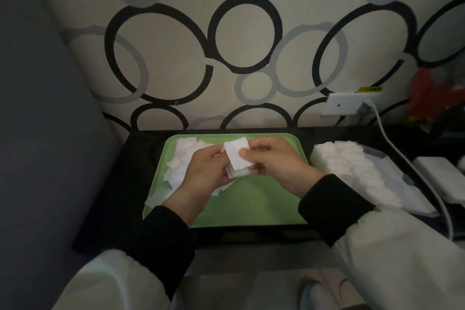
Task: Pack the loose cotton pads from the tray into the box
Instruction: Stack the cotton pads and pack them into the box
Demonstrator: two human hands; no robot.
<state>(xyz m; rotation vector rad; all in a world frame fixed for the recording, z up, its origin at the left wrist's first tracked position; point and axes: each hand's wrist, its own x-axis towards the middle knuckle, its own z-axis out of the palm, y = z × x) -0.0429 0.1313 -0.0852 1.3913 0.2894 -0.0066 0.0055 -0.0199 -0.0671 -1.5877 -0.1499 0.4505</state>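
Currently gripped between left hand [203, 171] and right hand [274, 166] above the tray [251, 209]: small stack of cotton pads [236, 158], probably being squared for neat packing. Loose pads [181, 156] beneath left hand; box [407, 191] right of right hand.

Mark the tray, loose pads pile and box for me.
green tray [251, 209]: head view, bare floor near the front edge.
loose cotton pads [185, 150]: head view, pile at tray's far-left corner.
box [392, 171]: head view, bare right part beside packed pads.
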